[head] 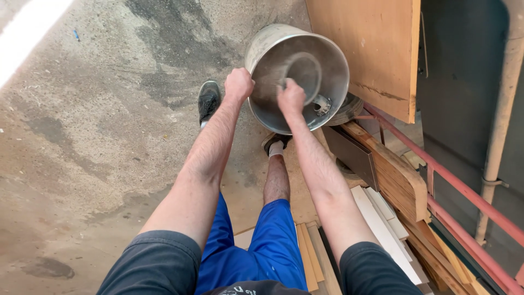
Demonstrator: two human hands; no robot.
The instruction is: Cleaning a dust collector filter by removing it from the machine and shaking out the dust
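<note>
The metal bucket [297, 76] sat at about one o'clock from the middle of the view, tipped so its open mouth faced the camera, its dusty inside and round bottom plain to see; it hung above the concrete floor [98, 125], just in front of a leaning plywood board [371, 49].

The left hand [238, 83] was curled into a fist at the bucket's rim, at nine o'clock on the mouth; the fingers were wrapped over the edge, gripping it. The right hand [291, 97] was at about six o'clock on the mouth, reaching inside the bucket; its fingers were closed, pressed toward the inner wall, though whether they pinched something small or merely touched the metal could not be told; the view was blurred there.

Both forearms ran up from the bottom of the view, bare below dark sleeves; blue shorts [256, 246] showed between them at six o'clock; a black shoe [208, 100] stood on the floor just left of the left hand, and the other foot was partly hidden below the bucket.

At four o'clock lay a stack of wooden offcuts [393, 191]; beyond them a red metal rail [458, 191] ran diagonally toward five o'clock.
</note>
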